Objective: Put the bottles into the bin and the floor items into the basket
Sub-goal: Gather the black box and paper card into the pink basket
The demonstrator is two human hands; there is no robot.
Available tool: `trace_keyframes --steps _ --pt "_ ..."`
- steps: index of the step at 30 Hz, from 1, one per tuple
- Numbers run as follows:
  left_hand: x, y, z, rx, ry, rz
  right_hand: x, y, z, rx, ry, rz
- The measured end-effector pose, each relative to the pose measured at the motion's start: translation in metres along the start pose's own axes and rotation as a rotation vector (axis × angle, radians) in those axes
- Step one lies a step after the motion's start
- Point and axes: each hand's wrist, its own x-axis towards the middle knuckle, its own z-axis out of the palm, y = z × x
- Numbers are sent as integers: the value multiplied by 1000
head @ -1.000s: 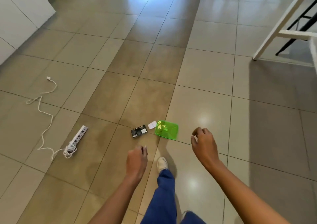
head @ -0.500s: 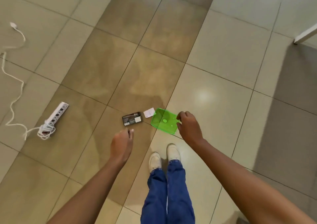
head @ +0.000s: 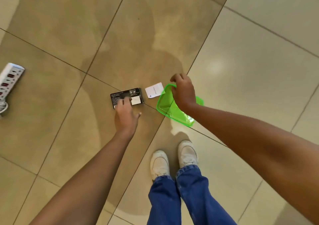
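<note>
Black box (head: pixel 127 93), long axis left-right, lies under the spread fingers of the left hand (head: pixel 126 114); the right hand (head: pixel 183 92) grips the far rim of the green tray (head: pixel 165 108).

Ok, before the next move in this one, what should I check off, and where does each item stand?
1. Grip: the right hand holds the green plastic container by its far rim: ok.
2. Second grip: the left hand holds the black box: not ok; its fingers are straight over the box, and contact is unclear.
3. Pickup of the white paper slip: not ok; it lies loose between box and container.
4. Pickup of the power strip: not ok; it lies at the left edge of view.
5. Reach to the basket: cannot tell; it is not in view.
</note>
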Motion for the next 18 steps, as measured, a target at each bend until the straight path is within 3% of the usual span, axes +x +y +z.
trace_keyframes --steps 4,10,14,18 --pt "52 -26 42 137 58 31 46 15 62 -142 -182 -146" --pt "109 -69 78 336 -86 65 89 25 129 -411 -378 -316" --pt "123 -84 83 449 -145 86 89 35 149 -543 -375 -311" --pt "117 -93 79 537 -132 114 88 38 148 -434 -399 -147"
